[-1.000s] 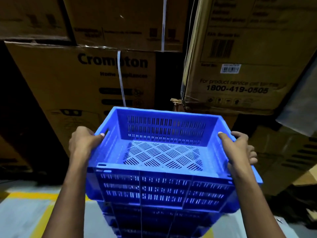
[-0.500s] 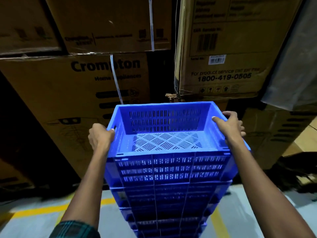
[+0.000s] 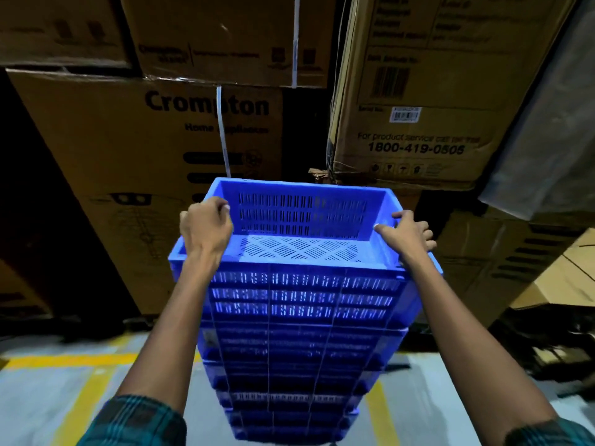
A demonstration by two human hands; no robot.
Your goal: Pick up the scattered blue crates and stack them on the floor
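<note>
A tall stack of blue slotted crates (image 3: 299, 375) stands on the floor in front of me. The top blue crate (image 3: 302, 281) sits on that stack, empty, its perforated bottom showing. My left hand (image 3: 206, 226) grips the crate's left rim with the fingers curled over the edge. On the right rim my right hand (image 3: 407, 235) holds on, thumb inside and fingers outside. Both forearms reach forward from plaid sleeves at the frame's bottom.
Large cardboard boxes (image 3: 154, 162) are piled close behind the stack, another (image 3: 415, 101) at upper right. More boxes (image 3: 521, 262) lean at the right. The grey floor (image 3: 48, 400) carries yellow painted lines (image 3: 80, 360). A dark gap lies at far left.
The top crate has come down onto the stack and sits further from me. My hands have slid forward along its rims, and my view has pulled back and up.
</note>
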